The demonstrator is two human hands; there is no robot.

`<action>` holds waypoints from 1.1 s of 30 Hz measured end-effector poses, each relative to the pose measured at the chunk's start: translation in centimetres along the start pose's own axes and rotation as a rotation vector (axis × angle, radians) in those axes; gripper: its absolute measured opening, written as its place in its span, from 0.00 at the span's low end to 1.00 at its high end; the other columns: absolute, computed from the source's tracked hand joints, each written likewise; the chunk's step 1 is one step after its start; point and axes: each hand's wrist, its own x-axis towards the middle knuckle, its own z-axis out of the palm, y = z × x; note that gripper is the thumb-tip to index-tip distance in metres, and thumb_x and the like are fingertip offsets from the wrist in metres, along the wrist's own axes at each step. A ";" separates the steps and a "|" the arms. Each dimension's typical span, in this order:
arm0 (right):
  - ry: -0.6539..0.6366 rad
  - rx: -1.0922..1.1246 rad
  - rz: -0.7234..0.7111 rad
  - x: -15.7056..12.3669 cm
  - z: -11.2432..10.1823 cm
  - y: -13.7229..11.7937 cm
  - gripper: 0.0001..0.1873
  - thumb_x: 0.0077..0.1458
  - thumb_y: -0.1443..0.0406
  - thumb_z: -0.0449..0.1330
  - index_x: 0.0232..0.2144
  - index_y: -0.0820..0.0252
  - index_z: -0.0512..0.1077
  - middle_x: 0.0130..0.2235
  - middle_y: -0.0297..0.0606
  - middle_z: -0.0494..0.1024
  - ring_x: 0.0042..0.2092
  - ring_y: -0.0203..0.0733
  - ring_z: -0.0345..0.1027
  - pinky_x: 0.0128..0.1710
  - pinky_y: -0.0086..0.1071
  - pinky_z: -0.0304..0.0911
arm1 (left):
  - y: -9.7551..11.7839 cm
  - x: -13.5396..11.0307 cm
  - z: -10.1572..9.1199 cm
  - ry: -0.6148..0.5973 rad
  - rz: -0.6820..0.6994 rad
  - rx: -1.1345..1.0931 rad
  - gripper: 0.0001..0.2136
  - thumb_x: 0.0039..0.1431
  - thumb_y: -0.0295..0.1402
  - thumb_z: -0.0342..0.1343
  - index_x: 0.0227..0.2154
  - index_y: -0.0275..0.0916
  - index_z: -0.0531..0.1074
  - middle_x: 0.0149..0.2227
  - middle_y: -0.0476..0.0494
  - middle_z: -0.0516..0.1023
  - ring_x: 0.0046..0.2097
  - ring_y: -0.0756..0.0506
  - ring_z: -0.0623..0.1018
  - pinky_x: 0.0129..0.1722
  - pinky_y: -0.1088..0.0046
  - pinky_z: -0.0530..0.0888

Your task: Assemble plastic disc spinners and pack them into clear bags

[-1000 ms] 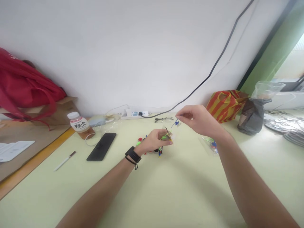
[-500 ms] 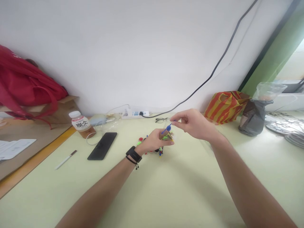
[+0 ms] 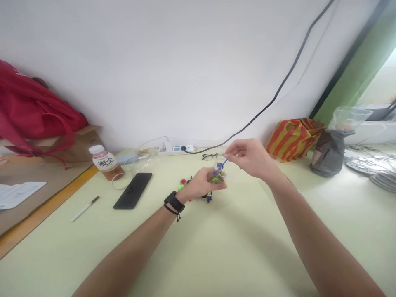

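Note:
My left hand, with a black watch on its wrist, is closed around a small bundle of coloured plastic sticks, green and yellow among them, held just above the pale green table. My right hand pinches a thin blue stick whose lower end touches the top of the bundle. More small coloured pieces, red, green and blue, lie on the table under and behind my left hand.
A black phone, a drink bottle, a white pen and a white cable lie at left. Glasses and a power strip sit by the wall. A striped bag and a grey bag stand right. A red bag rests far left.
My right hand brought the blue stick down and left from beside the bundle until it met the bundle in my left hand. The left hand stayed nearly still.

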 end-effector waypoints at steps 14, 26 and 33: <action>-0.201 -0.153 -0.016 -0.6 -1.6 -0.1 0.21 0.65 0.52 0.56 0.30 0.58 0.79 0.31 0.35 0.79 0.27 0.37 0.67 0.27 0.32 0.58 | -1.2 0.6 0.1 0.065 0.036 -0.027 0.17 0.55 0.40 0.69 0.43 0.35 0.78 0.39 0.42 0.80 0.39 0.45 0.79 0.40 0.70 0.74; -0.151 -0.053 -0.250 -3.2 -2.4 0.0 0.07 0.64 0.66 0.58 0.34 0.57 0.76 0.34 0.35 0.81 0.34 0.39 0.73 0.34 0.31 0.67 | 1.7 -1.9 1.5 0.021 0.032 -0.179 0.21 0.53 0.39 0.72 0.47 0.36 0.77 0.43 0.40 0.81 0.42 0.43 0.79 0.43 0.68 0.74; -0.359 0.055 -0.052 -8.3 0.0 1.9 0.11 0.64 0.58 0.62 0.46 0.54 0.77 0.42 0.37 0.82 0.28 0.34 0.74 0.27 0.28 0.68 | -1.6 -6.7 5.2 0.085 -0.035 -0.059 0.12 0.59 0.39 0.67 0.40 0.36 0.77 0.35 0.46 0.75 0.36 0.47 0.72 0.35 0.73 0.68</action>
